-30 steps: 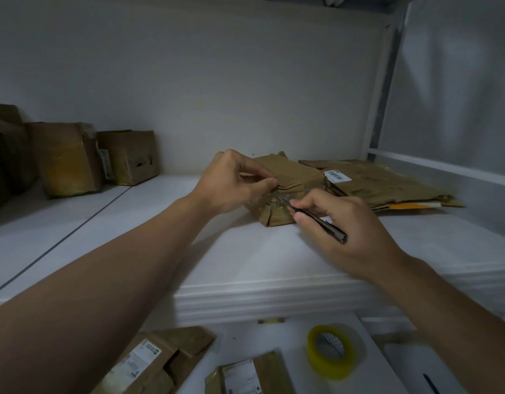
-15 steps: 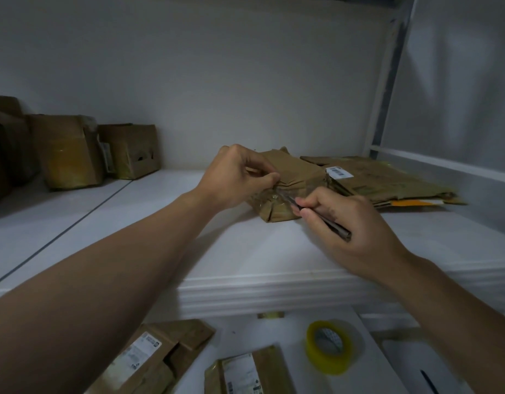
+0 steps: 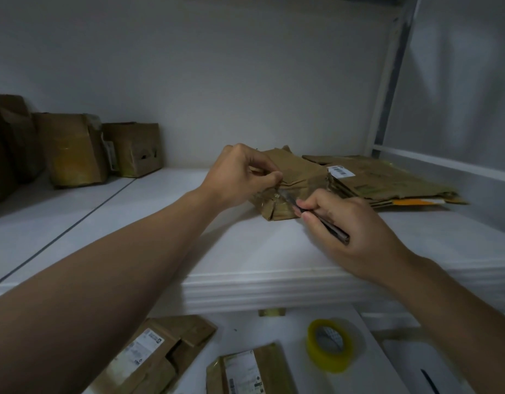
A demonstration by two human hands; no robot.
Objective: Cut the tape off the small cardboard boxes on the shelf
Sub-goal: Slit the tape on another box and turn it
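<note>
Nearest, under the white shelf [image 3: 245, 251]: yellow tape roll [image 3: 329, 345]. Next: right hand [image 3: 356, 231], grip closed round a slim dark cutter [image 3: 338, 233], tip on the taped seam as before. Then: left hand [image 3: 240, 174], grip pinching the small cardboard box [image 3: 296, 183] at its taped edge, unmoved. Box sits mid-shelf; flattened boxes [image 3: 387, 183] just behind it, to the right.

A parcel storeroom or packing corner: white shelf [image 3: 245, 251] under the fingers [image 3: 312, 223], worn cardboard boxes [image 3: 75, 149] well left of them, flattened cartons [image 3: 382, 180] just right, tape roll [image 3: 329, 345] below
</note>
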